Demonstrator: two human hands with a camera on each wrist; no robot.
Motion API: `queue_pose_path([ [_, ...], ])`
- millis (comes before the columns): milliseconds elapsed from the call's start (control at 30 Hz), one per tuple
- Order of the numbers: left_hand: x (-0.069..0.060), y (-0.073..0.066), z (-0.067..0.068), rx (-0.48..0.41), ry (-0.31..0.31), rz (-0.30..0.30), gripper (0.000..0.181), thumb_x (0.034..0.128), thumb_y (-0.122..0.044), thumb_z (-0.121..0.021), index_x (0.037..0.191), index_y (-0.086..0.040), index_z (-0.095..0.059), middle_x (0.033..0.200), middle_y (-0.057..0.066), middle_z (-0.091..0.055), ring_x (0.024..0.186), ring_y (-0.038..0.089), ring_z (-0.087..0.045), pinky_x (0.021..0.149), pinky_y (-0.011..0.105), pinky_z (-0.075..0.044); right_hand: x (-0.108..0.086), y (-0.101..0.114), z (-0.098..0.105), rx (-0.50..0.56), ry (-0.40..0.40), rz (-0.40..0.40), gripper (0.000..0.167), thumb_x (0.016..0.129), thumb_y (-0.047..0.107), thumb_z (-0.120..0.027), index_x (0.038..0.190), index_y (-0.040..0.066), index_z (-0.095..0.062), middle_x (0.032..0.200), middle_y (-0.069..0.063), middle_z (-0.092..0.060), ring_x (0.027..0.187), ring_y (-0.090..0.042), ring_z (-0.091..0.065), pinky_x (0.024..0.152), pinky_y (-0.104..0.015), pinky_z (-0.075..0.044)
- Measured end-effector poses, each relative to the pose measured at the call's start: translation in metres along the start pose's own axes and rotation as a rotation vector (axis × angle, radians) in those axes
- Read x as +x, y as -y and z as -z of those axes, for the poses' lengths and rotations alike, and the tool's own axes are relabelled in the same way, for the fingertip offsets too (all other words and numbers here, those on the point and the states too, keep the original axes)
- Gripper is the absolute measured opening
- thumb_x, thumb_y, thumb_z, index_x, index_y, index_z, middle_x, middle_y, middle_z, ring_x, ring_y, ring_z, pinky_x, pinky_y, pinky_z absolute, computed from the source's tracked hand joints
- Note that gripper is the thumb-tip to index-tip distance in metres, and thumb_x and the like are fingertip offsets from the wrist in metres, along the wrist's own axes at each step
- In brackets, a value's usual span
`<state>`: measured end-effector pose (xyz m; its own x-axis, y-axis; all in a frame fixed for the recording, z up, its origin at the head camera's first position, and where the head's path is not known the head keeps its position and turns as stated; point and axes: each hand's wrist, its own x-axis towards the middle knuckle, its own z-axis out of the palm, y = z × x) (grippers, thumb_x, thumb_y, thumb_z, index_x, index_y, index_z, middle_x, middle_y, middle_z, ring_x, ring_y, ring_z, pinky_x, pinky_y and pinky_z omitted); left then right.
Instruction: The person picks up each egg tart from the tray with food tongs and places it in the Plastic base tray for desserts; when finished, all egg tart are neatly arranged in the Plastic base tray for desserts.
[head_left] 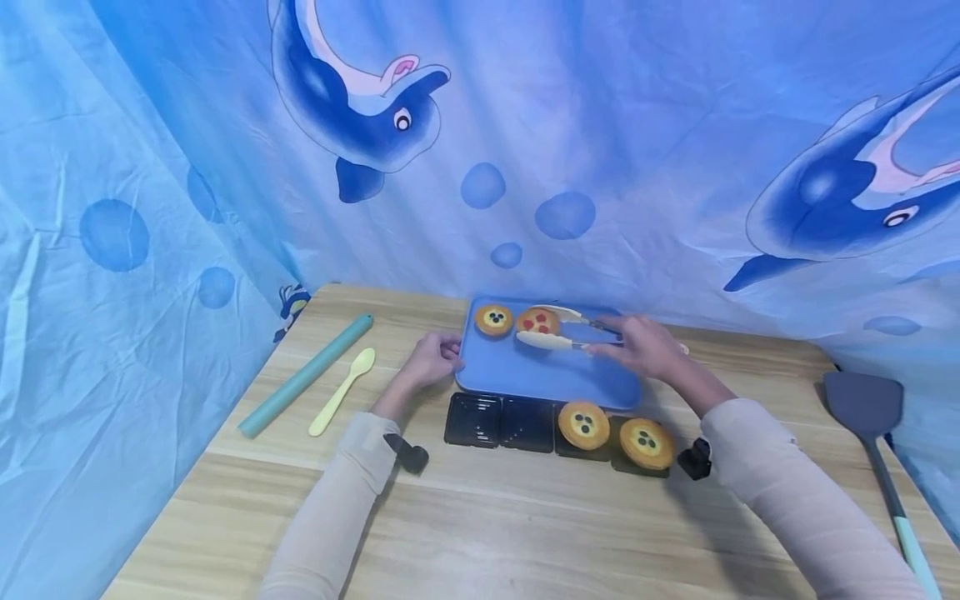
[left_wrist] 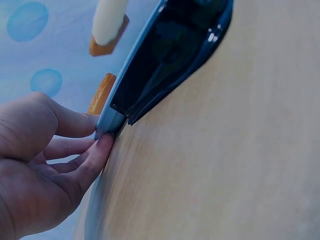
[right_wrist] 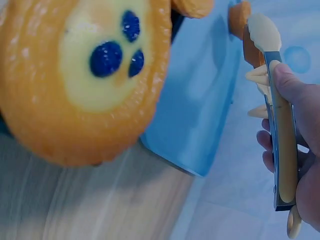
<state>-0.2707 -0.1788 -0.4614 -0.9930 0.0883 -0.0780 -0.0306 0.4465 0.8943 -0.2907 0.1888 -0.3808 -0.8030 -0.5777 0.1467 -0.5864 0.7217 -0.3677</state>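
Observation:
My left hand (head_left: pixel 435 358) pinches the left rim of a blue tray (head_left: pixel 551 371); in the left wrist view the thumb and a finger meet at that rim. Cream-tipped tongs (right_wrist: pixel 284 135) are gripped in my right hand (head_left: pixel 648 343). Between their tips is an egg tart with red pieces (head_left: pixel 538 317), which the left wrist view shows raised off the tray. A tart with dark berries (head_left: pixel 493 321) lies in the tray's far left corner. In front of the tray, a black compartment tray (head_left: pixel 474 419) bears two more berry tarts (head_left: pixel 583 425) in its right compartments.
A teal rod (head_left: pixel 307 375) and a pale yellow spoon (head_left: pixel 342 392) lie to the left on the wooden table (head_left: pixel 465 525). At the right edge is a dark spatula (head_left: pixel 864 404) with a teal handle end. A blue dolphin curtain (head_left: pixel 600 125) hangs behind.

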Motion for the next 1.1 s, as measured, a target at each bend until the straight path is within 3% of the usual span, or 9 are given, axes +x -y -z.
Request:
queue_pose_path([
  [200,-0.003,0.003,0.002,0.006,-0.005,0.003,0.051,0.0828,0.007,-0.066,0.132,0.012,-0.053,0.107,0.019,-0.063,0.100,0.030,-0.061,0.091,0.038,-0.053,-0.010,0.010,0.013,-0.003,-0.006,0.028,0.065,0.091,0.039,-0.072,0.138,-0.003,-0.055,0.053,0.001,-0.039,0.039,-0.007,-0.021,0.037,-0.024,-0.024],
  [300,-0.004,0.002,0.002,0.005,-0.002,0.001,0.050,0.0827,0.007,-0.066,0.131,0.013,-0.053,0.107,0.019,-0.063,0.100,0.031,-0.061,0.091,0.038,-0.053,-0.018,0.015,0.017,-0.014,-0.021,0.067,0.064,0.090,0.038,-0.073,0.136,-0.003,-0.056,0.064,-0.005,-0.055,0.043,-0.006,-0.032,0.041,-0.024,-0.031],
  [367,-0.004,0.002,0.002,0.008,0.001,0.004,0.050,0.0827,0.007,-0.066,0.131,0.012,-0.054,0.107,0.019,-0.063,0.099,0.030,-0.061,0.091,0.037,-0.053,-0.024,0.019,0.019,-0.022,-0.035,0.098,0.063,0.088,0.036,-0.075,0.135,-0.003,-0.058,0.079,-0.010,-0.067,0.048,-0.007,-0.043,0.044,-0.025,-0.037],
  [467,-0.003,0.002,0.001,0.005,0.012,0.014,0.051,0.0827,0.007,-0.067,0.132,0.011,-0.054,0.107,0.018,-0.063,0.099,0.029,-0.061,0.091,0.036,-0.054,-0.035,0.026,0.021,-0.042,-0.059,0.138,0.059,0.088,0.035,-0.076,0.132,-0.001,-0.061,0.108,-0.013,-0.071,0.065,-0.010,-0.058,0.052,-0.027,-0.044],
  [633,0.000,0.000,0.000,0.003,0.021,0.001,0.049,0.0828,0.007,-0.066,0.130,0.011,-0.055,0.106,0.017,-0.063,0.099,0.029,-0.061,0.091,0.036,-0.054,-0.049,0.036,0.025,-0.065,-0.082,0.191,0.055,0.088,0.031,-0.075,0.132,0.001,-0.062,0.117,-0.013,-0.069,0.080,-0.019,-0.067,0.058,-0.031,-0.052],
  [867,-0.003,-0.004,0.000,-0.037,0.015,0.011,0.049,0.0829,0.008,-0.065,0.131,0.012,-0.054,0.107,0.018,-0.063,0.099,0.030,-0.060,0.092,0.037,-0.053,-0.062,0.047,0.033,-0.107,-0.108,0.289,0.050,0.087,0.021,-0.076,0.131,0.001,-0.063,0.121,-0.013,-0.068,0.083,-0.020,-0.067,0.060,-0.032,-0.053],
  [1100,-0.005,-0.005,0.000,-0.026,0.000,0.008,0.050,0.0830,0.007,-0.065,0.132,0.013,-0.053,0.108,0.020,-0.063,0.101,0.031,-0.060,0.093,0.038,-0.053,-0.075,0.056,0.037,-0.119,-0.078,0.277,0.050,0.087,0.022,-0.076,0.130,0.001,-0.062,0.123,-0.016,-0.066,0.096,-0.028,-0.068,0.074,-0.046,-0.059],
])
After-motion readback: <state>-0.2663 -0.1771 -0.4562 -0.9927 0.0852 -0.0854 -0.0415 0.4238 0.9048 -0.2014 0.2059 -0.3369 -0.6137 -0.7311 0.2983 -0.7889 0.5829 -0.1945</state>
